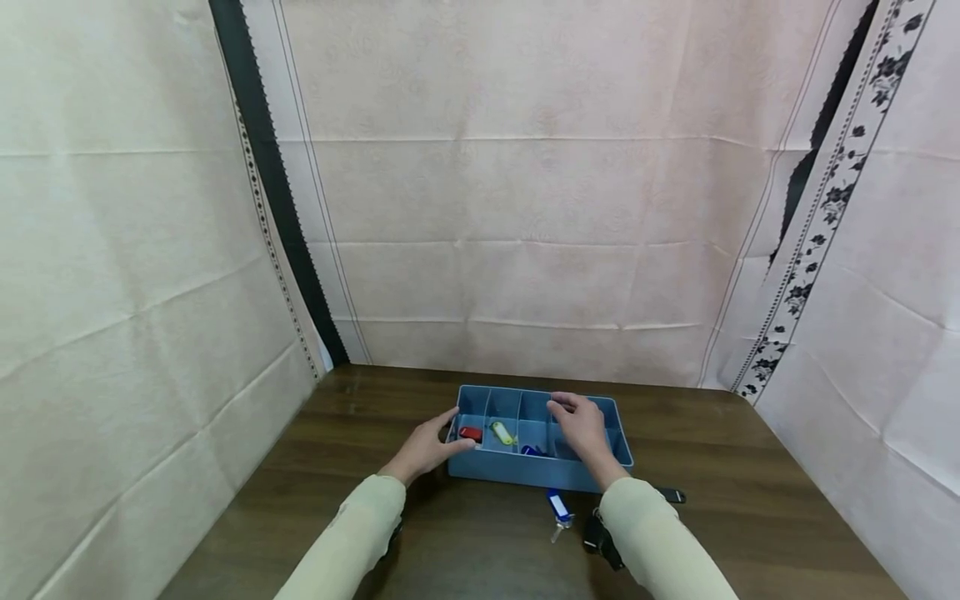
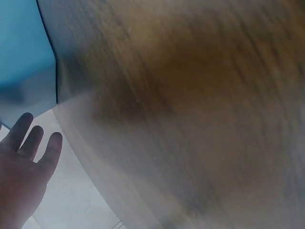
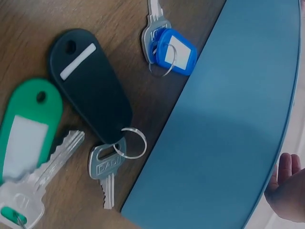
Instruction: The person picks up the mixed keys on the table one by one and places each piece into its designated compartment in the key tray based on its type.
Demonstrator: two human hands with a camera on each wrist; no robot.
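A blue divided box [image 1: 517,472] has my left hand [image 1: 425,450] at its left end, thumb over the front rim. Three separated fingers of my left hand [image 2: 28,167] show beside the box [image 2: 28,52] in the left wrist view. Above the right compartments is my right hand [image 1: 583,429], fingers loosely bent, nothing visible in them. Inside lie a red tag [image 1: 471,433], a yellow-green tag [image 1: 502,432] and something dark blue [image 1: 533,451]. The right wrist view shows my right hand [image 3: 287,193] past the box wall [image 3: 214,119].
Before the box lies a blue-tagged key [image 1: 558,507] [image 3: 177,51]. Near it are a black tag [image 3: 93,86] with a key and a green tag [image 3: 29,124] with a key. Another dark item [image 1: 671,495] lies by my right sleeve. White cloth [image 1: 487,192] hangs behind the wooden table [image 1: 420,542].
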